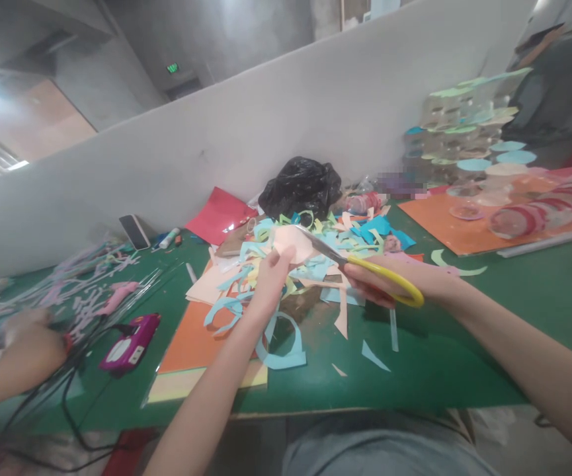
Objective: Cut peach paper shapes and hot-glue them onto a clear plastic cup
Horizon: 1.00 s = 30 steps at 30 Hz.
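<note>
Between thumb and fingers, my left hand (276, 270) pinches a pale peach piece of paper (293, 239) above a heap of scraps. My right hand (369, 283) grips yellow-handled scissors (389, 274), whose blades reach left to the upper edge of the paper. Whether the blades are fully closed is hard to make out. Beneath both hands lie curled strips and offcuts of light blue, green and peach paper (286, 344). Orange sheets (186, 337) lie left of my left forearm, with peach sheets on top.
A black plastic bag (300, 185) sits behind the scraps. Plastic bottles with red stripes (528, 215) and stacked clear cups (464, 125) stand at right. On the left are a magenta device with cables (131, 344), a phone (134, 231) and another person's arm (28, 357).
</note>
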Each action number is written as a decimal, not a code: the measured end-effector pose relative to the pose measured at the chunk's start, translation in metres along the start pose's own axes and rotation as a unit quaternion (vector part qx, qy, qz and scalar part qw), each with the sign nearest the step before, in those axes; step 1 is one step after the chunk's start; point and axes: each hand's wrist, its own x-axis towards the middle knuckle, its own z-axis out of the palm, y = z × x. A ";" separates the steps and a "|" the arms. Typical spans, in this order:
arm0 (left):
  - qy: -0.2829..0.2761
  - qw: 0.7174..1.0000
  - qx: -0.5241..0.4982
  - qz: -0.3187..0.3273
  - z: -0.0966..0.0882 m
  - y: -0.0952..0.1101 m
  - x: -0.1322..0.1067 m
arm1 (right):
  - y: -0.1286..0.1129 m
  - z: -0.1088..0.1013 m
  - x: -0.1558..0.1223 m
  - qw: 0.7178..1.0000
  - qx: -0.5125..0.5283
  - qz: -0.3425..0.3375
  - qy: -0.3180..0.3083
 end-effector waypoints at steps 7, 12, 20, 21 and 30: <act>0.006 1.000 -0.022 0.010 0.003 0.005 -0.004 | -0.006 0.003 0.004 0.999 0.016 0.045 0.021; -0.017 0.999 -0.007 0.033 0.005 0.005 -0.005 | -0.016 0.005 0.001 0.995 0.029 0.090 0.038; -0.028 0.999 0.014 0.008 -0.001 0.002 0.000 | -0.015 0.000 -0.003 0.999 0.007 0.030 0.009; -0.035 0.999 0.026 0.005 -0.002 0.002 0.000 | -0.016 -0.001 -0.003 1.000 0.006 0.027 0.002; -0.060 0.993 0.104 0.015 -0.008 -0.002 0.003 | -0.015 0.000 -0.001 1.000 -0.011 0.021 -0.009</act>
